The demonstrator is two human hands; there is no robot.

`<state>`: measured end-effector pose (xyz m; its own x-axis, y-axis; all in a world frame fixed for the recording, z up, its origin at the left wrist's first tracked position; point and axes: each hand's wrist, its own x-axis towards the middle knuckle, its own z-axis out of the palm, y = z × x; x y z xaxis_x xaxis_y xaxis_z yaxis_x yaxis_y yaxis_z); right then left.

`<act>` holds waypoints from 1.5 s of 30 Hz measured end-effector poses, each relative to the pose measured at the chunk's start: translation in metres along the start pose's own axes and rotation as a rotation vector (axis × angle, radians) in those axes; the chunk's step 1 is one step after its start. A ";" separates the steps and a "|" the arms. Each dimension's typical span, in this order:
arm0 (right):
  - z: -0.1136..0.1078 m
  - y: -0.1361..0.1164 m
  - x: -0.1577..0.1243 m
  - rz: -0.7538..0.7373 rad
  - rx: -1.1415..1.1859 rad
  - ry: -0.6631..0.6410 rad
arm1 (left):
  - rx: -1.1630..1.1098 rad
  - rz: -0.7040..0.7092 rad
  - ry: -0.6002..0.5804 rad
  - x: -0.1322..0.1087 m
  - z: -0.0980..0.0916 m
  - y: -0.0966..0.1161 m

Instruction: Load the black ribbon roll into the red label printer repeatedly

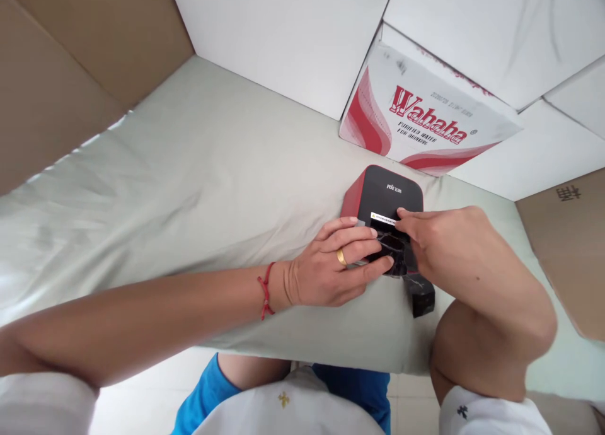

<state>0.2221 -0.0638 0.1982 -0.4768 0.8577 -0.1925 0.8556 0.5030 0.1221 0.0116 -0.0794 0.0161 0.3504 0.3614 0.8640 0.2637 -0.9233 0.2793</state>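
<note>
A red and black device that looks like a receipt printer (pixel 390 186) sits on the cloth-covered surface, a white warning sticker on its top. My left hand (pixel 343 258), with a gold ring and a red string bracelet, reaches over its near left corner. Those fingers are extended and press on the glossy dark part at its front; the thumb is mostly hidden. From the right, my right hand (pixel 435 236) curls against the printer's near right side, thumb or index tip by the sticker. Its other fingers are hidden. A small black block-shaped piece (pixel 423 299) is just below the right hand.
A white and red Wahaha water carton (pixel 425 120) stands behind the printer. White boxes (pixel 283 38) line the back, with brown cardboard at the left (pixel 94 57) and right (pixel 567 246). Pale green cloth (pixel 189 170) covers the surface, whose near edge lies close to my lap.
</note>
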 end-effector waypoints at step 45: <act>0.028 0.025 0.049 0.161 0.133 -0.040 | -0.947 -0.971 0.022 0.016 0.005 -0.037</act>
<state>0.2255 -0.0120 0.1642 -0.3257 0.9195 -0.2199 0.9404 0.3392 0.0257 0.0118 -0.0384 0.0177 0.3617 0.9185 0.1596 -0.3231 -0.0371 0.9456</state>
